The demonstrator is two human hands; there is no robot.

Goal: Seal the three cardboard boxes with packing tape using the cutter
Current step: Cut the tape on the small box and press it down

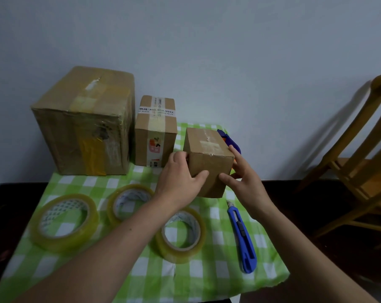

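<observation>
From the head camera, both hands are on the small box [209, 162], which stands on the far right part of the green checked cloth [207, 270]. The left hand [180, 178] grips its left side, with the thumb across the front face and the fingers curled round the left edge. The right hand [244, 178] holds the right side the same way, thumb on the front face and fingers reaching up the right wall. The box leans a little, and whether its base rests on the cloth or is lifted cannot be told. Its top carries a strip of clear tape along the seam.

Just left of it stands the middle box [155, 136], upright, with pale tape over its top and down its front. Beside that, further left, is the big box [84, 123], banded with yellowish tape, at the far left corner of the cloth.

Three rolls lie flat on the cloth nearer the person: the left tape roll [63, 223], the middle tape roll [128, 202], partly behind the left forearm, and the right tape roll [180, 234], between the two forearms. The blue cutter [242, 235] lies on the cloth to the right of that roll, under the right wrist, its blade end pointing away.

A blue and orange object [231, 142] shows behind the small box, mostly hidden. The cloth covers a dark table [305, 215], and a wooden chair [360, 160] stands at the right, against a pale wall
</observation>
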